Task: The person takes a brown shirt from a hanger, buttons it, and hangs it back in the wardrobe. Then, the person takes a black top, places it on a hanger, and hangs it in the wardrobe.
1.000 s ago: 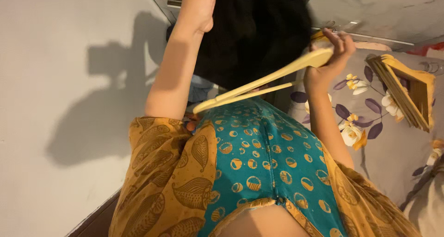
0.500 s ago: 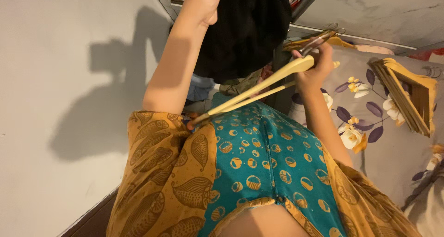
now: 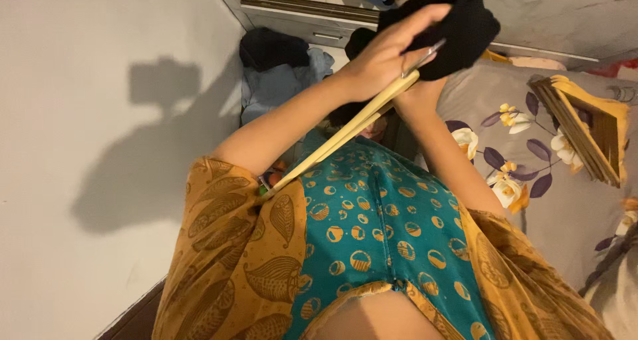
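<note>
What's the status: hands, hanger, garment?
Left hand grips black garment over wooden hanger. Right hand mostly hidden behind it, apparently holding the hanger. Stack of hangers lies apart on bedsheet.

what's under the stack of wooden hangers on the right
The stack of wooden hangers lies on a grey floral bedsheet, which shows all around it. What lies directly beneath the stack is covered.

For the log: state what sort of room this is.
Probably a bedroom by an open wardrobe: a floral bedsheet carries a stack of wooden hangers, folded clothes sit below a shelf, and the hands work a black garment onto a hanger.
</note>
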